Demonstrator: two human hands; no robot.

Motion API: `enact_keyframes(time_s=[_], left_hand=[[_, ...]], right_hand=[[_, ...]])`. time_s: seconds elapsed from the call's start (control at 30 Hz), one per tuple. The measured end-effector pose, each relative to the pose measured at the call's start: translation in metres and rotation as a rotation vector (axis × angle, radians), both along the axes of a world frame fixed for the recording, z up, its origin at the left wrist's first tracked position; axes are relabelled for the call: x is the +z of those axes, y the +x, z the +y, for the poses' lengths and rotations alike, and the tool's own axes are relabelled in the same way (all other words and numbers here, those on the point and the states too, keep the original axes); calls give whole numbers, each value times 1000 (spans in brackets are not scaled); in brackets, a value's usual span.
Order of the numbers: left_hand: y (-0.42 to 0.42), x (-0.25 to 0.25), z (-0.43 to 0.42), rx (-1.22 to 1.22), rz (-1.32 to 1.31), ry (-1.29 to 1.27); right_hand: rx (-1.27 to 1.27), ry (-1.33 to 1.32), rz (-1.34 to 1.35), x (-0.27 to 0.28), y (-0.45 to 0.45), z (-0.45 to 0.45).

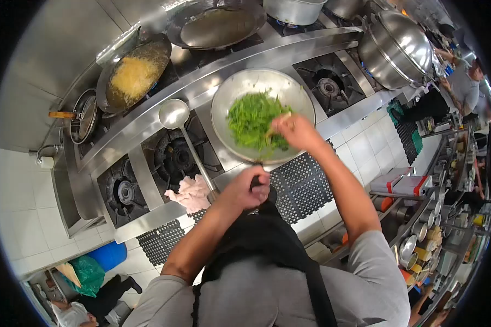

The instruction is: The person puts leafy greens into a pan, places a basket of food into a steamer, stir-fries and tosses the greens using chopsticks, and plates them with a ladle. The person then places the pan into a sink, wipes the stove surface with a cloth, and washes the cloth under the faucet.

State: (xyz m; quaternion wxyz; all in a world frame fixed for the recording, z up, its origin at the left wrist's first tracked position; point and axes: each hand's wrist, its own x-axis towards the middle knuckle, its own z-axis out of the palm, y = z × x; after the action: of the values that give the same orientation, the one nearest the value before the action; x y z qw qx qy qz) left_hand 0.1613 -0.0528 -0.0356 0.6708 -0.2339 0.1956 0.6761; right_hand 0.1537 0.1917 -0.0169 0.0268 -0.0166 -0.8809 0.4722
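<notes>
My left hand [249,189] is closed around the dark handle of a wide metal wok [225,132], at the near side of its rim. Chopped leafy greens [255,118] lie heaped in the wok. Over the right part of the greens, my right hand [297,132] is closed on a thin, light-brown utensil whose kind I cannot make out; its lower end is among the leaves. Left of the wok, a long-handled metal ladle [174,113] lies across a burner. Beside the ladle's handle is a crumpled pale pink cloth [190,194].
Behind stand a wok with yellow food in liquid [133,79], another wok [221,27] and a large steel pot [395,49]. A burner [328,86] is right of my wok. Shelves with bowls [420,231] stand at right. Other people [466,87] are at the far right and lower left.
</notes>
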Motion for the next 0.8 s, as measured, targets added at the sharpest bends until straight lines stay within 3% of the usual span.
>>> enact_keyframes(time_s=[0.07,0.17,0.27,0.47,0.57,0.67,0.73,0.8], left_hand=[[5,-3,-2,-4,81,15],[38,-9,-29,-1,172,47],[53,-20,-50,-18,29,14],[-2,-59,-22,-2,-17,-40],[-13,-65,-19,-17,4,-29],[-10,-37,-6,44,9,-178],[-8,-22,2,129,-41,-281],[-15,-29,2,166,-200,-224]], right_hand=[[-64,22,203,-15,-44,22],[-235,32,250,22,-60,17],[-259,-14,335,14,-33,7],[-577,-271,184,-18,34,0],[-762,60,187,-76,-20,41],[-649,-267,128,-113,-81,35],[-490,-147,148,-92,-91,-1],[-308,-40,170,-74,-77,-27]])
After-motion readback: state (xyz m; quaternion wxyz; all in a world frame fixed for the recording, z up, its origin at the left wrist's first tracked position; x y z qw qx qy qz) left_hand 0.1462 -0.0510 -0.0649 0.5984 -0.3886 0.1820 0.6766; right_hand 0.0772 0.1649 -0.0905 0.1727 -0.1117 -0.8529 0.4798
